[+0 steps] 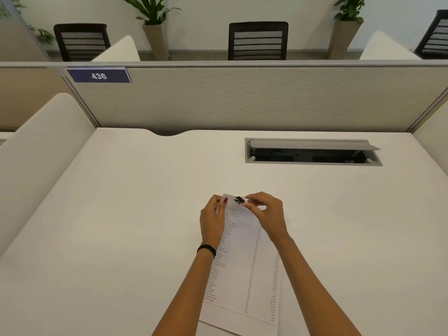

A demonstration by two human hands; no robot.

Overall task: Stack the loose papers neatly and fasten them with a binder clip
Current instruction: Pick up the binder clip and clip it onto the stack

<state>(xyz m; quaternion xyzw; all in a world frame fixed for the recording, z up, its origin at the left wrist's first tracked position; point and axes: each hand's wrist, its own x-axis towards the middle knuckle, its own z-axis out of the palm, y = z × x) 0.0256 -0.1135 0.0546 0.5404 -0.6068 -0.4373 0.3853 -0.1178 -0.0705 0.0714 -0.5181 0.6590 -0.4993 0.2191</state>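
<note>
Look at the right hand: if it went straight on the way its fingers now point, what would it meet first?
The right hand points leftward, pinching the binder clip at the papers' top edge. Straight on, clip and fingers would probably meet the left hand's thumb, though depth is unclear.

An office: numbered cubicle partition (pixel 242 98), white desk (pixel 121 214), mesh chairs (pixel 258 41) beyond
</note>
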